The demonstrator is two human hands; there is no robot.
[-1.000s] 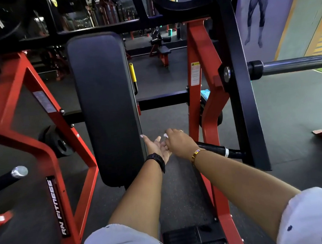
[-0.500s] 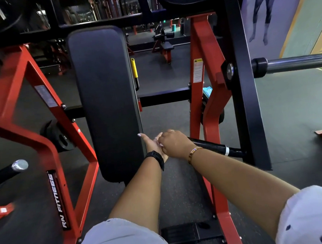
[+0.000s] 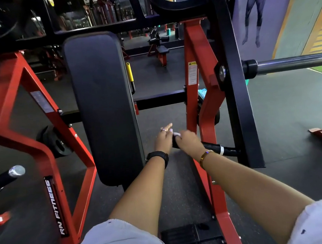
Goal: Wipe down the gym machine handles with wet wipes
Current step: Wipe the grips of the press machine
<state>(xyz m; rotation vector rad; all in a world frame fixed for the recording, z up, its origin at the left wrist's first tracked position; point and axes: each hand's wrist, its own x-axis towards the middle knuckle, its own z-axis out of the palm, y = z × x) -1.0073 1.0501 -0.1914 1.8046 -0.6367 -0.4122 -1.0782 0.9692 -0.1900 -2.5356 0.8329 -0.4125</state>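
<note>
Handle: The black rubber-sleeved tubular handle projects sideways from the black steel upright, low beside the black padded backrest.
Wipe: The white wet wipe lies on the handle near its free end, under the right hand; only a corner shows.
Right hand: The right hand curls its fingers over handle and wipe, so the cloth wraps the tube for rubbing.
Left hand: The left hand lies at the free end, fingers straight and holding nothing, probably to steady the handle; contact cannot be confirmed.
Change: Half a second ago the hands were pressed together. Now they are slightly apart, the right hand has shifted toward the upright, and the handle tip shows between them.
</note>
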